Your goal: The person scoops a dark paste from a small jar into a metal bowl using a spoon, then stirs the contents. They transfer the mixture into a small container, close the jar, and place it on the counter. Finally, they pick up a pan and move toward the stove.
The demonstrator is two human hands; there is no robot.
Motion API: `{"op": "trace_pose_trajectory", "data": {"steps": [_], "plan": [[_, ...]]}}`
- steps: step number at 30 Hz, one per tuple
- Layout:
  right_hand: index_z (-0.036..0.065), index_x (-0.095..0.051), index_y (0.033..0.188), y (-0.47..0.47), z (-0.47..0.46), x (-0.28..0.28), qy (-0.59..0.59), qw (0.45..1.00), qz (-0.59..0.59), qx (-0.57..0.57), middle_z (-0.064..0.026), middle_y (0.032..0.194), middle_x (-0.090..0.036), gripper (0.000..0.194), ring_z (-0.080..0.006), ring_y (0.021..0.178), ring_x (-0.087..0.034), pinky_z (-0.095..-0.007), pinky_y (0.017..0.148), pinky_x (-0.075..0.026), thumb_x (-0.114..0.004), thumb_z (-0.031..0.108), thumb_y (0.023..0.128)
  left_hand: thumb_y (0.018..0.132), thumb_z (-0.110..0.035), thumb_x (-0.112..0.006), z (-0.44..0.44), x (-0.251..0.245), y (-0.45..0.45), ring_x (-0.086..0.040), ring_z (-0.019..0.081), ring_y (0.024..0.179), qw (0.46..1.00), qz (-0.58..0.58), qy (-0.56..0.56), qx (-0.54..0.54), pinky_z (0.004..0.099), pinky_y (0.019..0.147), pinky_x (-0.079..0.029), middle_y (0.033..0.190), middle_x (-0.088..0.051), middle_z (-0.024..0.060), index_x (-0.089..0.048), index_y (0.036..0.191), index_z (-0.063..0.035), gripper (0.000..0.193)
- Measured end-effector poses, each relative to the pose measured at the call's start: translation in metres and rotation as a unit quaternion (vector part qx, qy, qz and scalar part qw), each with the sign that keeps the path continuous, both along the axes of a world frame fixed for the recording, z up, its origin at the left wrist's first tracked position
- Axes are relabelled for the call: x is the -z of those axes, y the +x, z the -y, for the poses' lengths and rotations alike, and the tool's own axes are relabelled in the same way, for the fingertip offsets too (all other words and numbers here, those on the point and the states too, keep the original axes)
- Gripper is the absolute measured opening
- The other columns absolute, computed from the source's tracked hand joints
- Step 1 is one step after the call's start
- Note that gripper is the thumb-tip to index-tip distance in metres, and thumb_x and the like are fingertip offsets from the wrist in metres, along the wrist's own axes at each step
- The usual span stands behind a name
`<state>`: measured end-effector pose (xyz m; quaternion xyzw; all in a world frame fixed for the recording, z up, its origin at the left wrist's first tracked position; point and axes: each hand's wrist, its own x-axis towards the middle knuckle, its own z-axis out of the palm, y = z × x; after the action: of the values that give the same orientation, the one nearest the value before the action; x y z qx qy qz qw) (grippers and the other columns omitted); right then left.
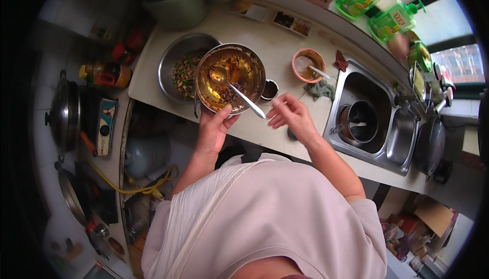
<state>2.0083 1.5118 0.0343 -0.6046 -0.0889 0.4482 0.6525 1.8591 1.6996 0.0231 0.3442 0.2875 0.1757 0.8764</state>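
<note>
My left hand [216, 126] grips the near rim of a metal bowl [244, 63] coated with reddish oil and chopped seasoning. A metal spoon [246, 100] rests in that bowl, its handle sticking out over the rim towards my right hand [292, 116]. That hand is slightly blurred, its fingers curled loosely just beside the handle's end, apparently without touching it. Behind and left of the held bowl stands a wider steel basin [166, 69] with chopped green and brown food [185, 74], partly covered by the bowl. A small dark-filled jar [270, 90] stands right of the bowl.
A pink bowl [294, 65] with a white spoon and a grey-green cloth [321, 90] lie towards the sink [353, 67], which holds a dark pot [368, 114]. A divided seasoning tray [292, 24] sits farther back. At left are an oil bottle [109, 76] and a lidded wok [63, 116].
</note>
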Motion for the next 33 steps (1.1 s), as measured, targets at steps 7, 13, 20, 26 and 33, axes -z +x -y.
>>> {"op": "trace_pose_trajectory", "data": {"steps": [7, 13, 20, 26, 33], "plan": [[0.001, -0.054, 0.109, -0.005, 0.004, -0.042, 0.005, 0.998, -0.055, 0.010, -0.0118, 0.087, -0.070, 0.026, -0.0176, 0.072, -0.070, -0.0275, 0.063, -0.057, -0.068, 0.019, 0.096, 0.095, -0.010, -0.065, 0.016, 0.001, 0.015, -0.061, 0.0220, 0.117, 0.999, 0.007, -0.010, 0.048, 0.0382, 0.092, -0.059, 0.138, -0.051, 0.0084, -0.033, 0.146, -0.0184, 0.061], [0.004, -0.063, 0.118, 0.012, 0.003, -0.045, -0.061, 0.917, 0.393, -0.020, -0.0121, 0.085, -0.071, 0.028, -0.0238, 0.071, -0.069, -0.0342, 0.063, -0.055, -0.066, 0.008, 0.091, 0.098, -0.029, -0.064, 0.021, 0.006, 0.019, -0.062, 0.0233, 0.119, 0.993, 0.014, 0.048, 0.108, 0.0373, 0.089, -0.062, 0.137, -0.053, 0.0110, -0.036, 0.146, -0.0141, 0.058], [0.007, -0.066, 0.121, 0.010, 0.013, -0.054, -0.045, 0.713, 0.689, -0.123, -0.0112, 0.110, -0.070, 0.045, -0.0283, 0.086, -0.070, -0.0382, 0.072, -0.058, -0.066, 0.000, 0.077, 0.093, -0.046, -0.068, 0.015, 0.014, 0.019, -0.061, 0.0232, 0.121, 0.989, 0.045, 0.039, 0.137, 0.0371, 0.088, -0.062, 0.137, -0.053, 0.0098, -0.031, 0.150, -0.0142, 0.076], [0.007, -0.067, 0.123, 0.021, 0.010, -0.059, -0.018, 0.686, 0.723, -0.085, -0.0108, 0.113, -0.070, 0.049, -0.0249, 0.090, -0.070, -0.0346, 0.074, -0.058, -0.065, -0.002, 0.075, 0.089, -0.056, -0.068, 0.013, 0.011, 0.017, -0.061, 0.0241, 0.121, 0.988, 0.060, 0.025, 0.137, 0.0401, 0.093, -0.060, 0.137, -0.055, 0.0111, -0.034, 0.149, -0.0100, 0.083], [0.003, -0.066, 0.125, 0.025, 0.028, -0.073, 0.028, 0.581, 0.782, -0.223, -0.0109, 0.115, -0.069, 0.050, -0.0213, 0.087, -0.069, -0.0320, 0.072, -0.057, -0.066, 0.007, 0.075, 0.088, -0.060, -0.066, 0.011, 0.014, 0.017, -0.060, 0.0240, 0.122, 0.986, 0.083, 0.009, 0.142, 0.0397, 0.093, -0.060, 0.137, -0.055, 0.0110, -0.035, 0.149, -0.0084, 0.086]]}}
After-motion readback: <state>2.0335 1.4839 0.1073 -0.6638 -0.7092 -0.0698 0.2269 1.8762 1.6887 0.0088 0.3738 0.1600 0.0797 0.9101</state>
